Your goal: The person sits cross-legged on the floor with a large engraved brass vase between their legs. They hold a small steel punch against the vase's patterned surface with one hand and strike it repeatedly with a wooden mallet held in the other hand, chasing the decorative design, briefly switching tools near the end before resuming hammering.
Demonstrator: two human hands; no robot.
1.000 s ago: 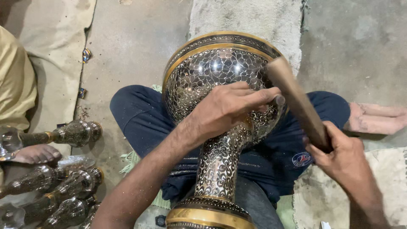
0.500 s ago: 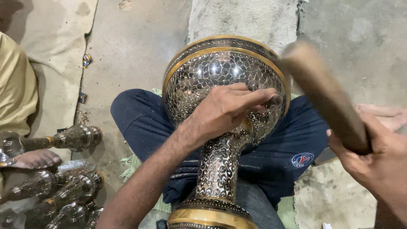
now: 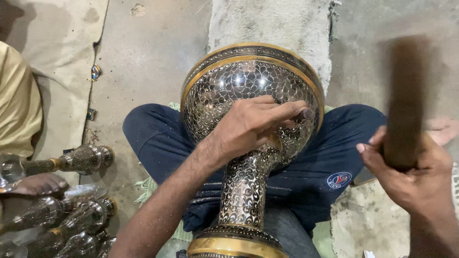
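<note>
A large ornate metal vase (image 3: 229, 91), black and silver with brass bands, lies across my lap with its round bowl pointing away from me. My left hand (image 3: 256, 126) rests on the bowl near the neck, fingers pinched together on a small tool tip pressed to the surface. My right hand (image 3: 413, 179) is raised at the right and grips a thick brown wooden stick (image 3: 405, 100), held upright and blurred by motion, apart from the vase.
My crossed legs in dark blue trousers (image 3: 158, 138) sit on a bare concrete floor (image 3: 148, 52). Several smaller ornate metal pieces (image 3: 79, 160) lie at the lower left beside another person's foot (image 3: 40, 184) and beige clothing (image 3: 16, 105).
My right hand has swung the wooden stick up and away from the vase, from leaning against the bowl to upright at the right. The left hand has stayed on the bowl.
</note>
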